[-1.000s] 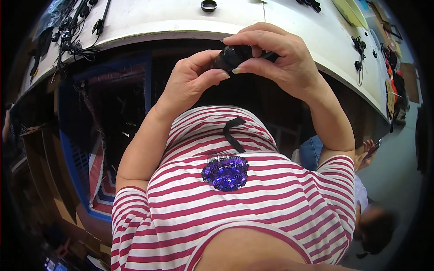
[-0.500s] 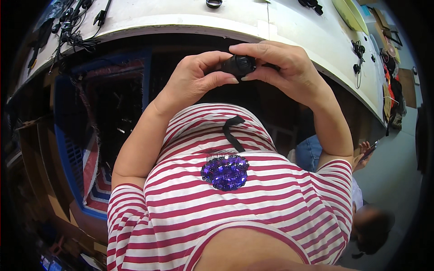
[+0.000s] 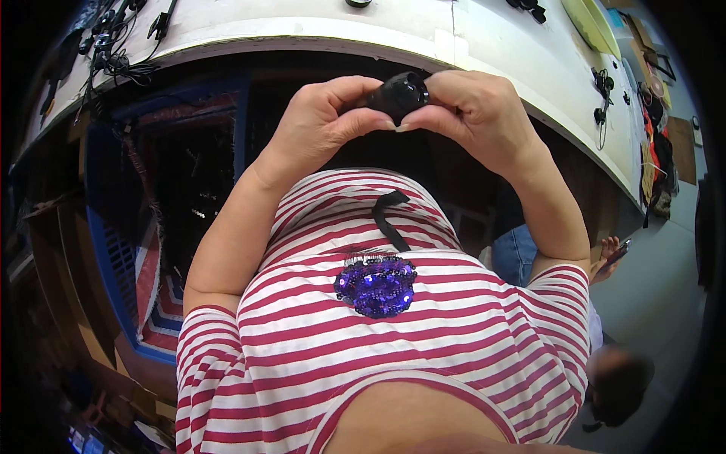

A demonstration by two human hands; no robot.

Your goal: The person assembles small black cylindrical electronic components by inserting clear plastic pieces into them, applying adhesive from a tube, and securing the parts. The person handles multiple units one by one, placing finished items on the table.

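Note:
Just off the near edge of the white table, I hold a glossy black cylindrical part between my two hands. My left hand is closed round its left side, thumb underneath. With curled fingers, my right hand grips its right end, and the two thumb tips meet below it. A round rim shows at the part's right end. The right fingertips are partly hidden behind the hand, so I cannot tell whether they also hold a smaller piece.
The white table carries tangled black cables at left, another cable and a yellow-green basin at right. Below left stands a blue plastic crate with a striped lining. A person's hand holds a phone at right.
The black part has turned in my hands, its rimmed end now facing up and right. My right fingers have drawn back from over its top to its right side.

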